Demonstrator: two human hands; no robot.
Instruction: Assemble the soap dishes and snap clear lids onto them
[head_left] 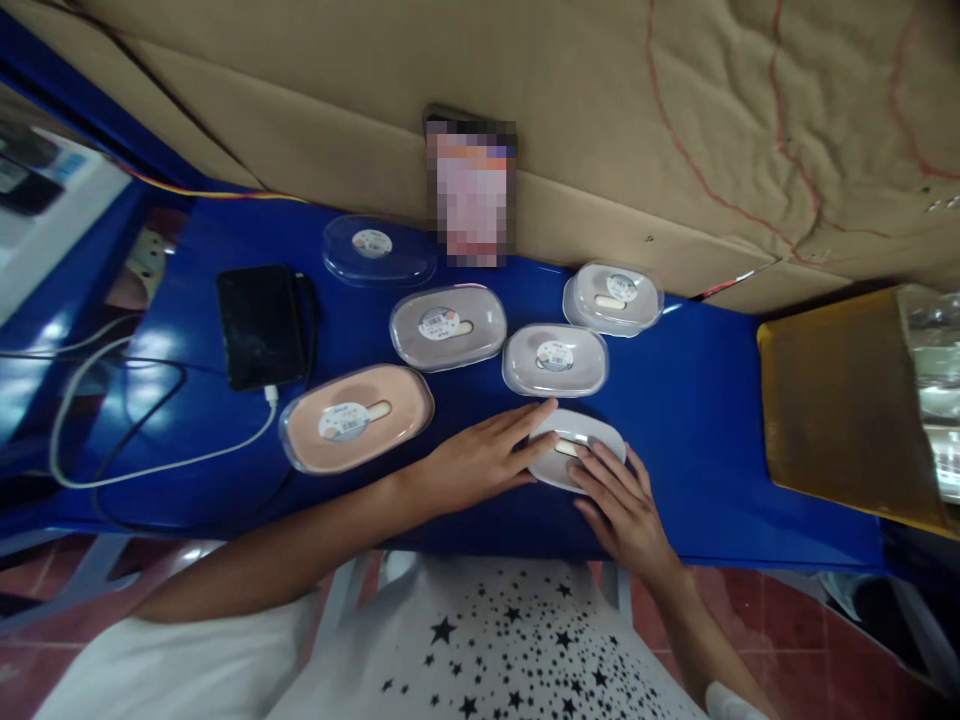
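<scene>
Near the front edge of the blue table, a small oval grey plastic dish (551,462) lies between my hands, with a cream-coloured piece at its centre; it looks like a soap dish. My left hand (487,455) holds its left end, index and middle fingers reaching onto the rim and top. At the right end, my right hand (619,495) grips it with fingers over the top and thumb at the near side. No label shows on this dish; fingers cover part of it. Just beyond lies a grey dish (596,350) under a clear, labelled lid.
More lidded oval dishes lie around: a grey one (484,335), a peach one (356,445) and another (649,300) by the cardboard. A clear labelled lid (352,262) sits behind. Left are a black device (259,325) and cables; right, a cardboard box (832,400). A blurred-out phone (471,195) leans on cardboard.
</scene>
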